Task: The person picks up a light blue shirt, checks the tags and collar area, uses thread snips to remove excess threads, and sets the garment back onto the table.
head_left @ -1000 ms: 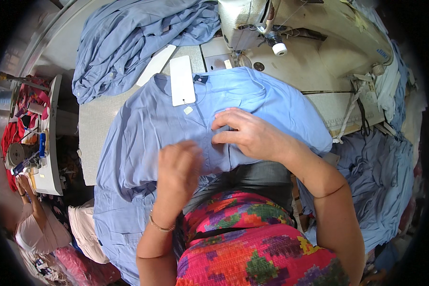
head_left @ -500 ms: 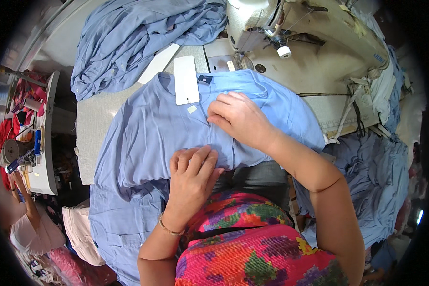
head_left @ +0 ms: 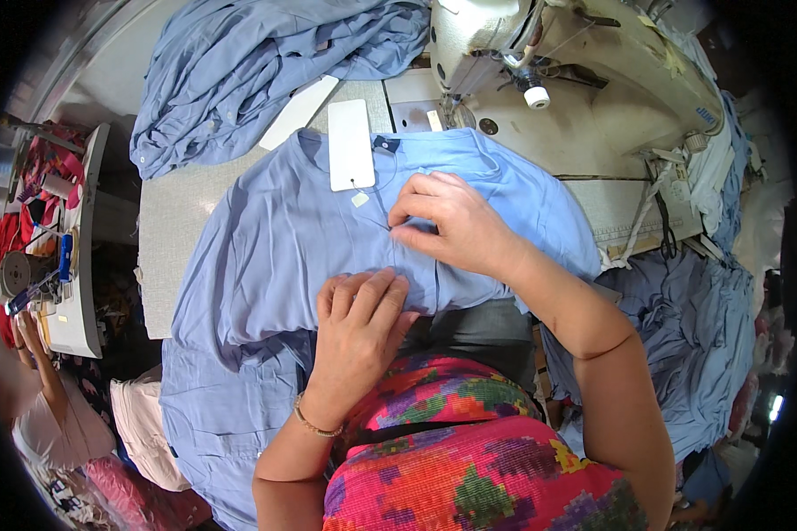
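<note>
A light blue shirt (head_left: 266, 230) lies spread in front of me, its neckline toward the sewing machine. A blank-looking white tag (head_left: 352, 146) hangs by a thin loop at the neck and lies on the cloth. Near the middle of the front opening, my right hand (head_left: 456, 221) has its thumb and curled fingers closed on the fabric. Lower down, my left hand (head_left: 356, 323) rests on the shirt's front with bent fingers pressing the cloth and the thumb held apart. What lies under the fingertips is hidden.
The sewing machine (head_left: 584, 97) stands beyond the shirt. More blue garments are heaped at the back left (head_left: 257, 71) and at the right (head_left: 673, 327). A second white tag (head_left: 299, 113) lies on the grey tabletop (head_left: 177, 221). Another person (head_left: 62, 416) sits at far left.
My right thumb has shifted slightly down from the fingers at the front opening. The left hand stays in place on the shirt. The whole view has moved a little.
</note>
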`<state>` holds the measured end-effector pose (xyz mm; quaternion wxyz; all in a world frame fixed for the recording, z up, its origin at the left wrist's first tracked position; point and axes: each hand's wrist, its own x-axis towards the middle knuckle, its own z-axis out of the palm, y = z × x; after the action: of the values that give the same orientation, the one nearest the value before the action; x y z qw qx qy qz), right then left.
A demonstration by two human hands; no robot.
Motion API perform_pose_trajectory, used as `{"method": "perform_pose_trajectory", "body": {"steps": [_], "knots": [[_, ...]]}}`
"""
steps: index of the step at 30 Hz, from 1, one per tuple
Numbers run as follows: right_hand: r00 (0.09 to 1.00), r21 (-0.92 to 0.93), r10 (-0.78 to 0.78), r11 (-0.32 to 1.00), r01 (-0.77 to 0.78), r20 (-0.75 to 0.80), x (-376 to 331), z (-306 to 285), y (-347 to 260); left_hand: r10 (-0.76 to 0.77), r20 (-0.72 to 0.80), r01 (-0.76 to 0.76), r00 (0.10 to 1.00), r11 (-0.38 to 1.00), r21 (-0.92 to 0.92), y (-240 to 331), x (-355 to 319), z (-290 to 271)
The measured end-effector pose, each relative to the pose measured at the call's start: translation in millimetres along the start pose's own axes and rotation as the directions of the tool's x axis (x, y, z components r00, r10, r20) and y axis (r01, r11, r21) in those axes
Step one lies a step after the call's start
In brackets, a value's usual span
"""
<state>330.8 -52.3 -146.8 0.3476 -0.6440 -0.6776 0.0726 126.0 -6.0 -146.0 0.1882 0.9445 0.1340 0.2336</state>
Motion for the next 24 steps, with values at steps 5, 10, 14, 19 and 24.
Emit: {"method": "perform_pose_trajectory", "body": {"steps": [5,10,14,19,24], "knots": [[1.0,0.017,-0.003,1.0,0.004,-0.017,0.6,-0.2,0.2,-0.001,0.0,0.001,1.0,1.0,0.002,0.9,0.3,1.0],[1.0,0.029,0.005,1.0,-0.006,0.027,0.5,-4.7,-4.0,-0.007,0.004,0.007,1.0,1.0,0.005,0.5,-0.2,0.5],[1.0,0.048,0.026,0.999,-0.025,-0.005,-0.3,-1.0,-3.0,-0.01,0.007,0.01,1.0,1.0,0.007,1.6,0.4,0.3],[0.998,0.094,-0.003,0.996,-0.002,0.058,-2.5,-4.5,-0.3,-0.044,0.017,0.044,0.999,0.999,0.011,2.7,-0.1,1.1],[0.997,0.084,-0.063,0.995,0.059,0.049,-5.3,-4.0,-3.5,-0.058,0.056,0.056,0.997,0.997,0.044,3.8,-0.4,2.1]]}}
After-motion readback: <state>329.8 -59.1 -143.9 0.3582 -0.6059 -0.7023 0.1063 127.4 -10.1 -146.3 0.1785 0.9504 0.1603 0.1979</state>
